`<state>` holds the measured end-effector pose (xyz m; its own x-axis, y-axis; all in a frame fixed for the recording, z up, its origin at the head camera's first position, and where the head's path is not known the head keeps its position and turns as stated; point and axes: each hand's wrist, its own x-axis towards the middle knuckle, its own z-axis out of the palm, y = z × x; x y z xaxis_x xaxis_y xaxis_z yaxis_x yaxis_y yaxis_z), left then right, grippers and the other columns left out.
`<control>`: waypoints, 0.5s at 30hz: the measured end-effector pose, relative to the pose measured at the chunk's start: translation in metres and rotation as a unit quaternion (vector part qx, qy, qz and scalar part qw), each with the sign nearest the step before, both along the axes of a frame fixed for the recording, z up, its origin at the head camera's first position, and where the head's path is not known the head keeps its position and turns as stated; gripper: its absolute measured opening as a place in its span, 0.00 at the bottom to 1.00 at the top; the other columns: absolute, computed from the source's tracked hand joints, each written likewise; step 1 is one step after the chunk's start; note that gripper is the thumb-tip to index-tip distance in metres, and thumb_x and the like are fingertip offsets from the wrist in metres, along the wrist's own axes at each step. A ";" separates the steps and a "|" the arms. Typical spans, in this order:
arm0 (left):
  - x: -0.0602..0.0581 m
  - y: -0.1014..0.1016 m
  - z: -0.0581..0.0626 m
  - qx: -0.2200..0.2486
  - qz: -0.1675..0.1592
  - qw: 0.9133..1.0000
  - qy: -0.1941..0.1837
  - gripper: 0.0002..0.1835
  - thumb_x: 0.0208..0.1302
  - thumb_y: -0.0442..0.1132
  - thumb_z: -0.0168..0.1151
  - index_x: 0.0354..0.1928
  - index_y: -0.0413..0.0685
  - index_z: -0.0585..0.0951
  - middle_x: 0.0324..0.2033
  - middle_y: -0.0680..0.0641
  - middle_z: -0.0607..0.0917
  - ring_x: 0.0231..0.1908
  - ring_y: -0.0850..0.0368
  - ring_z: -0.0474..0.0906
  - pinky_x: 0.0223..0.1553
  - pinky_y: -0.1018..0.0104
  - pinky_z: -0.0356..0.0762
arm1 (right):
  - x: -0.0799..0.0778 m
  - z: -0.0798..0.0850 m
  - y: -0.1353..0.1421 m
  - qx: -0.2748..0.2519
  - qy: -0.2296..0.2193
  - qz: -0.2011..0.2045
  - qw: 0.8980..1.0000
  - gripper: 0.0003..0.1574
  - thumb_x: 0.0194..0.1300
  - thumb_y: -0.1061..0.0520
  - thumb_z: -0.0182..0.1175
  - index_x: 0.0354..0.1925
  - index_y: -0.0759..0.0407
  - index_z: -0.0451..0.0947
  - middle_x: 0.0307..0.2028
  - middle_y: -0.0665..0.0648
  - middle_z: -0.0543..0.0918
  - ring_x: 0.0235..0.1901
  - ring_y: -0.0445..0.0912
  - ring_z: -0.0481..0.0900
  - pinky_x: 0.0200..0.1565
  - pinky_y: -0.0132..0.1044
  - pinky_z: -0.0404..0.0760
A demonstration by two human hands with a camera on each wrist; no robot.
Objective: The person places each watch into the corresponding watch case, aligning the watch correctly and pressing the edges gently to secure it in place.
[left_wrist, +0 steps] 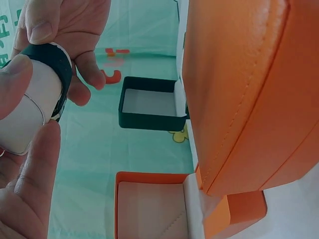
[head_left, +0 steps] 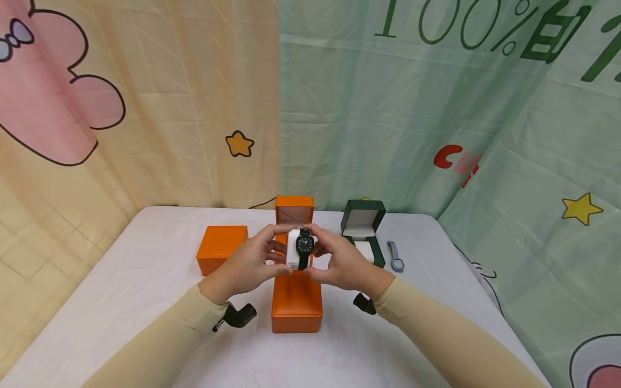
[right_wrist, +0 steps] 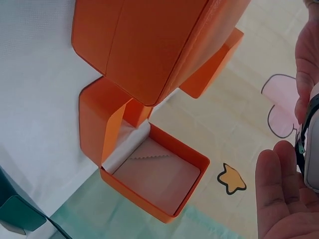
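Observation:
Above the table in the head view, a black wristwatch [head_left: 304, 244] with a dark face is wrapped round a white watch cushion [head_left: 292, 249]. My left hand [head_left: 249, 264] grips the cushion at its left end, thumb below and fingers above. From the other side, my right hand [head_left: 346, 264] pinches the watch between thumb and fingers at the strap's upper and lower edges. The left wrist view shows the black strap [left_wrist: 59, 64] round the cushion [left_wrist: 17, 124]. Directly behind the hands stands an open orange watch box [head_left: 294, 202], its inside mostly hidden by them.
A shut orange box [head_left: 297, 302] stands in front of the hands, and another orange box [head_left: 223, 245] at the left. An open dark green watch box [head_left: 364, 207] holding a white cushion [head_left: 365, 250] stands back right. Beside it lies a silver-grey watch [head_left: 395, 257].

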<state>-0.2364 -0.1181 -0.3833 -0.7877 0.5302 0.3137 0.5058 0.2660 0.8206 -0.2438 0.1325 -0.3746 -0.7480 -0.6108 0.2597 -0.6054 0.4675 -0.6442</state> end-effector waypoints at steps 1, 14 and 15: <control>0.000 0.000 0.000 0.001 0.000 1.000 -0.001 0.45 0.58 0.29 0.78 0.75 0.53 0.67 0.63 0.44 0.79 0.50 0.52 0.87 0.54 0.52 0.88 | 0.000 0.000 0.000 -0.001 0.000 0.000 1.000 0.48 0.64 0.58 0.73 0.76 0.44 0.62 0.58 0.46 0.81 0.50 0.41 0.84 0.59 0.39 0.85; 0.000 0.003 0.002 0.002 0.000 1.000 -0.004 0.45 0.59 0.28 0.77 0.75 0.53 0.66 0.64 0.45 0.77 0.53 0.50 0.86 0.54 0.56 0.88 | -0.001 0.001 0.002 -0.013 -0.015 0.001 1.000 0.48 0.64 0.59 0.73 0.76 0.42 0.63 0.59 0.47 0.80 0.50 0.42 0.83 0.59 0.39 0.85; 0.000 0.003 0.001 0.003 -0.002 1.000 -0.003 0.45 0.59 0.28 0.77 0.75 0.53 0.66 0.65 0.45 0.77 0.53 0.50 0.86 0.54 0.55 0.88 | 0.000 0.001 0.002 -0.015 -0.016 0.002 1.000 0.48 0.65 0.59 0.72 0.76 0.42 0.63 0.59 0.47 0.80 0.50 0.42 0.83 0.59 0.40 0.85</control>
